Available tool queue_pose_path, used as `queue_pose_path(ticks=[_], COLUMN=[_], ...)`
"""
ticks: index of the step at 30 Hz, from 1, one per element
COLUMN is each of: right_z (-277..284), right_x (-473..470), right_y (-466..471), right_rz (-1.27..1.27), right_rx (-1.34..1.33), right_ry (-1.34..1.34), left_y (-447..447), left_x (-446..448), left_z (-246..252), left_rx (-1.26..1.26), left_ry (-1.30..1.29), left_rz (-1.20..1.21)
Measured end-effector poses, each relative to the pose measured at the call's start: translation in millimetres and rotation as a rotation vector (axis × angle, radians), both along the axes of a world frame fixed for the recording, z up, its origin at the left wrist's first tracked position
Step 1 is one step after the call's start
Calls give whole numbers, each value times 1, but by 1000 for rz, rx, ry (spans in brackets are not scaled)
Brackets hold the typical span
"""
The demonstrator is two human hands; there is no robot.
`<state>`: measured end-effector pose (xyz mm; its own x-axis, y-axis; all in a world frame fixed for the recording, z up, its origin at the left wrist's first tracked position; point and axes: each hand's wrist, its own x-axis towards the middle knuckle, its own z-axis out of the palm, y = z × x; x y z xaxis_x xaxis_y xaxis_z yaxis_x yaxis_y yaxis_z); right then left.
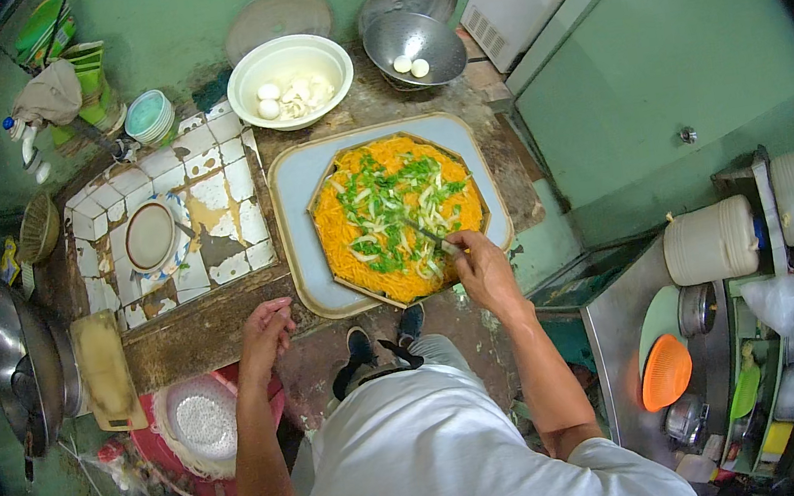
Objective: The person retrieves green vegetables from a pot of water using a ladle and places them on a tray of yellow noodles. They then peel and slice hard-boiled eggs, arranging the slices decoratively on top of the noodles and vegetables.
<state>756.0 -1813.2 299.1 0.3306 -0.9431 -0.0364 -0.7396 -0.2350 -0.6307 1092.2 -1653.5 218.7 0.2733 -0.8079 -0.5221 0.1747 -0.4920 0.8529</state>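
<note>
My right hand (483, 271) grips a slim utensil (429, 233), whose dark tip rests among chopped greens (385, 208). The greens and pale vegetable strips lie scattered over orange noodles (351, 235). These noodles fill a shallow octagonal tray (359, 291), which sits on a larger pale blue tray (297, 208) with a beige rim. Holding nothing, my left hand (270, 334) hovers by the counter's front edge, left of the trays, with its fingers loosely bent. Whether the utensil is a knife or something else is not clear.
Behind the trays stand a white bowl (240, 92) with peeled eggs and a metal colander (442, 38) holding two eggs. A tiled sink (216, 196) at left holds a stack of plates (150, 237). Below the counter is a red basin (196, 492); shelves (736, 437) line the right.
</note>
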Motion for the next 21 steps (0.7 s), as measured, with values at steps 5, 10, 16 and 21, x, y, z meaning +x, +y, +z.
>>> queue_pose_path(ticks=[5, 10, 16, 21], right_z=[-11, -17, -12, -9], right_x=[-4, 0, 8, 6], right_y=[-1, -5, -45, -82], right_rz=[-106, -97, -36, -4], right_rx=[-28, -131, -165, -246], right_ry=[-67, 5, 154, 98], left_y=[9, 12, 13, 15], left_x=[8, 12, 13, 13], left_z=[-6, -11, -11, -2], left_rx=[2, 1, 9, 22], left_ry=[-27, -12, 15, 5], left_rz=[0, -8, 6, 61])
